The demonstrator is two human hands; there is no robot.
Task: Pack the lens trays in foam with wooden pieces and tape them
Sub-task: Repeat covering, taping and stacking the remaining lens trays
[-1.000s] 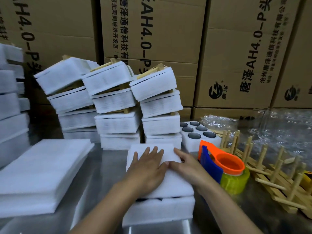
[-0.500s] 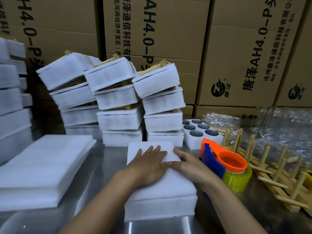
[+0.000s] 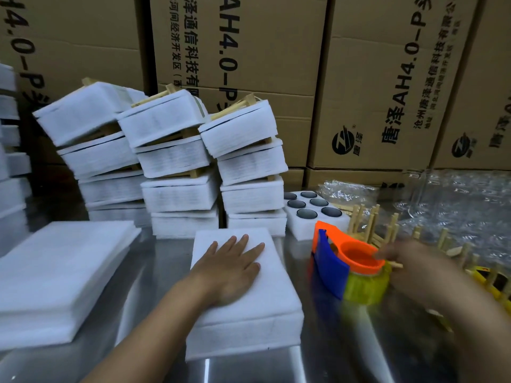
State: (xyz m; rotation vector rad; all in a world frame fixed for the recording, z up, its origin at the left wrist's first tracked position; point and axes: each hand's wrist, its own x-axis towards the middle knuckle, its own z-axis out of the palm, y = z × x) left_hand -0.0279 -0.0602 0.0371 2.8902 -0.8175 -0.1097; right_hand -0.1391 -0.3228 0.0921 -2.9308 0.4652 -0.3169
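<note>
A white foam-wrapped lens tray pack (image 3: 271,297) lies on the metal table (image 3: 154,266) in front of me. My left hand (image 3: 229,269) rests flat on its top, fingers spread. My right hand (image 3: 414,275) is blurred, off to the right behind the orange and blue tape dispenser (image 3: 340,266) with its yellow roll. Its fingers are at the wooden pieces (image 3: 370,225); whether they hold one is unclear. An uncovered foam tray with dark lenses (image 3: 309,208) sits behind the dispenser.
Stacks of packed foam bundles with wooden slats (image 3: 177,161) stand behind the pack. A pile of loose foam sheets (image 3: 55,266) lies at the left. Clear plastic bags (image 3: 456,200) lie at the right, and cardboard boxes (image 3: 359,78) wall the back.
My right hand has left the foam pack and moved right, past the tape dispenser to the wooden pieces. My left hand stays flat on the pack.
</note>
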